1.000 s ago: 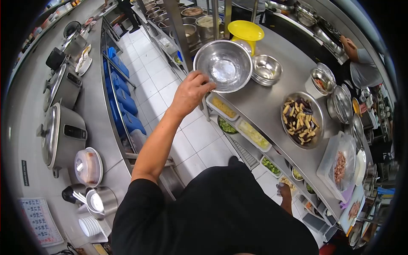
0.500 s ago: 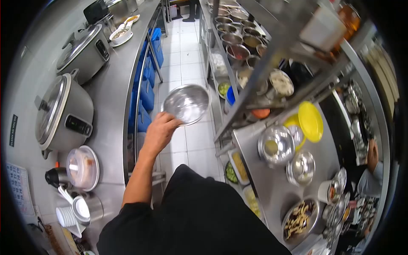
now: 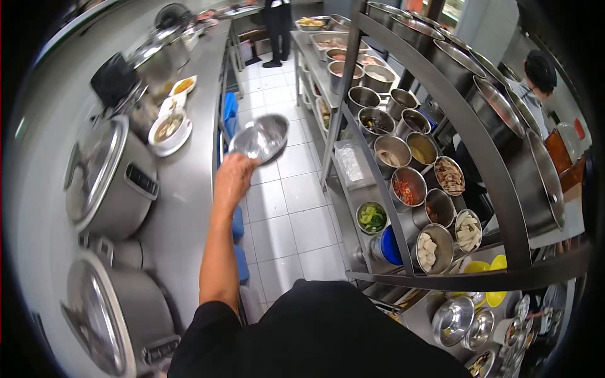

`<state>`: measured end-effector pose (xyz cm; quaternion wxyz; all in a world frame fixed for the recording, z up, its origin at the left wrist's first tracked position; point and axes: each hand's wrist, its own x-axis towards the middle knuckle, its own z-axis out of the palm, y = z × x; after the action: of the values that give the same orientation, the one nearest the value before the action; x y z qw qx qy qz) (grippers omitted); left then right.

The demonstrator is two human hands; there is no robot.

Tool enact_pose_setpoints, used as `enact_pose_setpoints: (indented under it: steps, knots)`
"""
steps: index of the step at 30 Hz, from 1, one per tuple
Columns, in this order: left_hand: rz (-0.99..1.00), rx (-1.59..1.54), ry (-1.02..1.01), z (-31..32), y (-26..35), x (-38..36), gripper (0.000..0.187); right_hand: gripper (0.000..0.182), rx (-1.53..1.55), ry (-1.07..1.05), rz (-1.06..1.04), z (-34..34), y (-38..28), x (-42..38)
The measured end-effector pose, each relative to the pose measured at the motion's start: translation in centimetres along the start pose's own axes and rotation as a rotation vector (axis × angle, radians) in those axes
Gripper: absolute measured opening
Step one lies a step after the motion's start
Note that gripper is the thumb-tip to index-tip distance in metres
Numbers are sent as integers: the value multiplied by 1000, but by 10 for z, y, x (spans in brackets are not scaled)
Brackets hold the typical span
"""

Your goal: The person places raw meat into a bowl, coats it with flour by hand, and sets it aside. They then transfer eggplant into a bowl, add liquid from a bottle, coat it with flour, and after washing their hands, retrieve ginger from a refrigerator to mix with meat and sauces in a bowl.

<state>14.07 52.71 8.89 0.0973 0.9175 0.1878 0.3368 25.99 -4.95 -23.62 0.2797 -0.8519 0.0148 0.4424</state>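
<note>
My left hand [image 3: 235, 173], closed on the near rim of a shiny metal bowl [image 3: 268, 135], holds it out in front of me over the tiled aisle. The bowl is tilted and slightly blurred by motion. To the left of the hand runs a steel counter [image 3: 195, 183], carrying a white bowl of food [image 3: 169, 129] on a saucer and large grey cookers [image 3: 116, 176]. No part of my right hand shows in view.
At right, a metal rack [image 3: 435, 280] frames several steel pots of ingredients [image 3: 409, 189]. Blue bins [image 3: 230, 113] stand under the left counter. A person in dark trousers [image 3: 277, 31] stands at the aisle's far end; another person [image 3: 535, 82] is behind the rack.
The view has shifted forward along the aisle and lifted. The bowl stays in my left hand, now tilted differently. More of the rack's pots and the person at the far end show.
</note>
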Motion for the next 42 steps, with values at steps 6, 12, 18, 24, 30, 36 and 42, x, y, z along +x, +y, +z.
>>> enact_pose_setpoints:
  steps: [6, 12, 18, 24, 30, 36, 42]
  knots:
    - [262, 7, -36, 97, -77, 227, 15, 23, -10, -30, 87, 24, -50, 39]
    - [465, -12, -160, 210, -70, 414, 21, 21, -151, -91, 95, 13, -152, 141]
    - [685, -143, -199, 318, -54, 533, 21, 20, -249, -28, -106, -22, -372, 259]
    - [741, -268, -248, 401, -34, 612, 28, 18, -201, 50, -204, -24, -567, 332]
    - [966, -595, -277, 372, -102, 693, 42, 17, -234, 26, -31, 22, -637, 360]
    - [957, -698, -362, 354, -217, 770, 35, 16, -256, -98, 112, 51, -672, 382]
    - [787, -778, -282, 410, -336, 888, 35, 15, -203, -136, 171, 66, -745, 439]
